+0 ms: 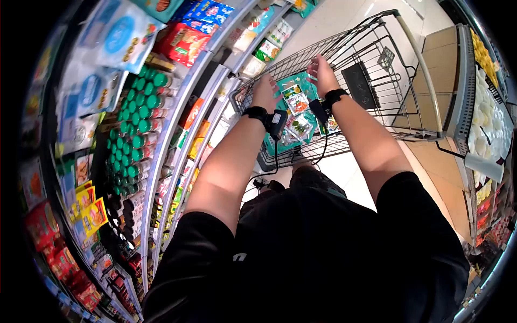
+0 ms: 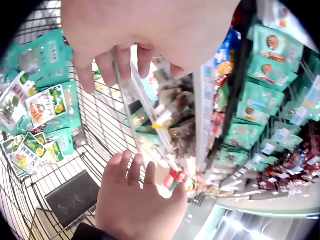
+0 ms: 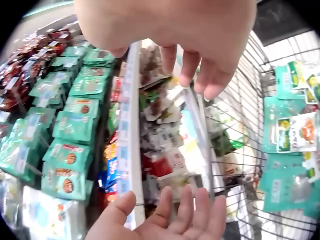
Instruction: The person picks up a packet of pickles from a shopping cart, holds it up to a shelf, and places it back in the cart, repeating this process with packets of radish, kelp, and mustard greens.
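My left hand (image 1: 265, 92) is held over the near-shelf side of a wire shopping cart (image 1: 421, 75), fingers extended and nothing in them. Opposite it, my right hand (image 1: 325, 76) hovers above the cart with its fingers spread, likewise holding nothing. The two palms face each other with a gap between. Down in the basket lie several teal packets (image 2: 45, 60), with smaller white packets (image 2: 46, 106) printed with food pictures on top. Both wrist views show the hands apart, with shelf goods behind the gap.
Shelves on the left carry green-lidded jars (image 1: 137, 126), red bags (image 1: 183, 44) and yellow packets (image 1: 92, 216). Hanging teal pouches (image 3: 72, 127) line the shelf's upper part. To the right stands a cardboard-sided display (image 1: 439, 81) with bagged goods.
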`<state>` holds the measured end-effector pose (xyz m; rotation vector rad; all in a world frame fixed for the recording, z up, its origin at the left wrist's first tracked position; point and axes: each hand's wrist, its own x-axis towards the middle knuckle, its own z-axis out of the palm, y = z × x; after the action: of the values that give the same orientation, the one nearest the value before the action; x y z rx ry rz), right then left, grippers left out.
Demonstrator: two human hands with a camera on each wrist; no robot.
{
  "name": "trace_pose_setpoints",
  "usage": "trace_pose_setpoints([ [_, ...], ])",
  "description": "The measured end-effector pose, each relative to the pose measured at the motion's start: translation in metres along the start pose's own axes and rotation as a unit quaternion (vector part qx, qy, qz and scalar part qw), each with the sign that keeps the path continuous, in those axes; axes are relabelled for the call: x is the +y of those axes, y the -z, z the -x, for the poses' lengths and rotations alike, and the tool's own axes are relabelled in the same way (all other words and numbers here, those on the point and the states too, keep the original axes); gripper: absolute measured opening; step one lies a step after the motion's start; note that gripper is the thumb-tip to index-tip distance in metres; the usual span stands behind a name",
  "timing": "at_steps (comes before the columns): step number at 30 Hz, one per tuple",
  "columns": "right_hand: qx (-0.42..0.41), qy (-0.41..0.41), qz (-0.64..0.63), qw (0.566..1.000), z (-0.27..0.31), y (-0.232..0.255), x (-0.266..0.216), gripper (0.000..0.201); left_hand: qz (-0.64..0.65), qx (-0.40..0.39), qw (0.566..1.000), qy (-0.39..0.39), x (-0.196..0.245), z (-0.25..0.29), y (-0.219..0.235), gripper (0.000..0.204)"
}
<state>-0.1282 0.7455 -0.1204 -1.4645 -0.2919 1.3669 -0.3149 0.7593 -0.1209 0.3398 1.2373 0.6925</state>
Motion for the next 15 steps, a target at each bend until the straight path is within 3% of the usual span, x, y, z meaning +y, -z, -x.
trace_pose_setpoints([
  [3,0.015,-0.080,0.016,0.997,-0.041,0.030,0.053,0.064,0.006,0.041,0.998,0.041,-0.050,-0.045,0.013,0.051],
  [7,0.035,-0.173,0.060,0.983,-0.089,0.066,0.123,0.070,0.023,0.096,0.987,0.126,-0.111,-0.098,0.037,0.066],
  [9,-0.006,-0.198,0.125,0.972,-0.110,0.081,0.158,0.072,0.022,0.119,0.980,0.160,-0.137,-0.124,0.051,0.066],
  [13,-0.006,-0.202,0.106,0.974,-0.128,0.084,0.187,0.075,0.008,0.117,0.977,0.180,-0.175,-0.167,0.057,0.070],
  [15,0.009,-0.218,0.160,0.963,-0.164,0.108,0.240,0.069,0.019,0.119,0.973,0.199,-0.192,-0.188,0.060,0.070],
])
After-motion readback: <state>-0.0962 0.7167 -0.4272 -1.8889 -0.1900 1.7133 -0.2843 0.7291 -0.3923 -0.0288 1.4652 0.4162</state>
